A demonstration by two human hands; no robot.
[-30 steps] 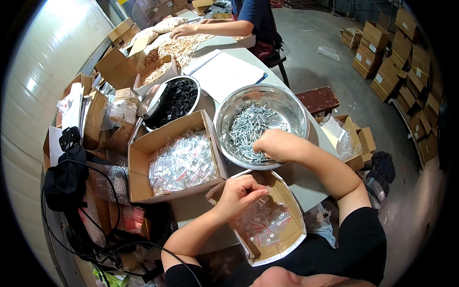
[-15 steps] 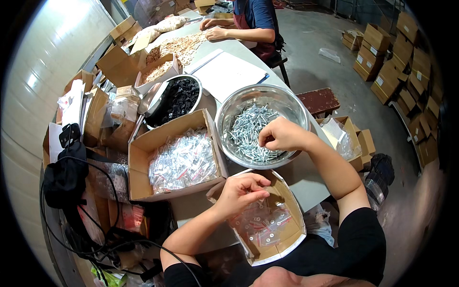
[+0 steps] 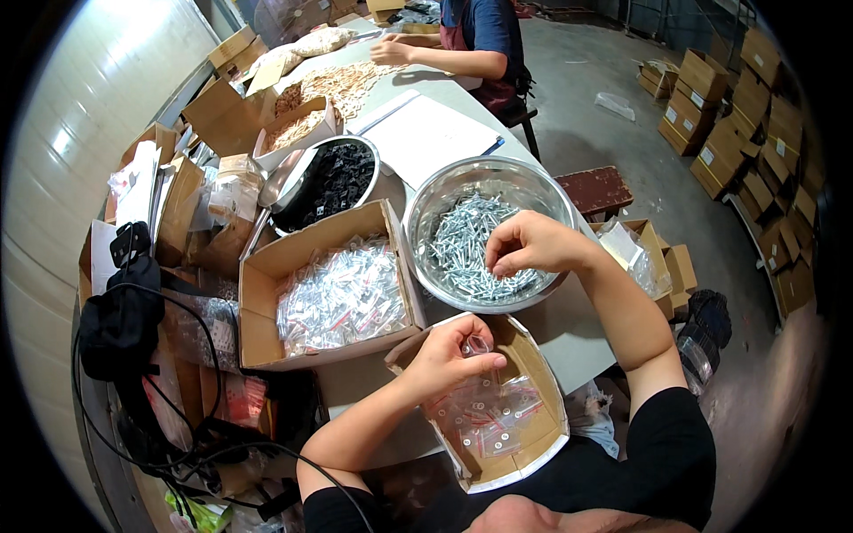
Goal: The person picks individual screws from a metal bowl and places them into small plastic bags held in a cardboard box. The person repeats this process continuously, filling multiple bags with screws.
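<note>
Holding clear bag (image 3: 478, 346) in left hand (image 3: 442, 362), thumb and fingers bent narrow round it, above tray (image 3: 553, 425) with more bags (image 3: 506, 413). Poised with right hand (image 3: 540, 242) over bowl (image 3: 549, 197), fingertips drawn close; cannot tell if pinching anything. Below, heaped in bowl: screws (image 3: 464, 235). Best to pick few at once, aligned along shanks; stay low over bowl to catch strays. Better to pinch bag lightly, mouth spread toward right hand, points kept off thin plastic.
</note>
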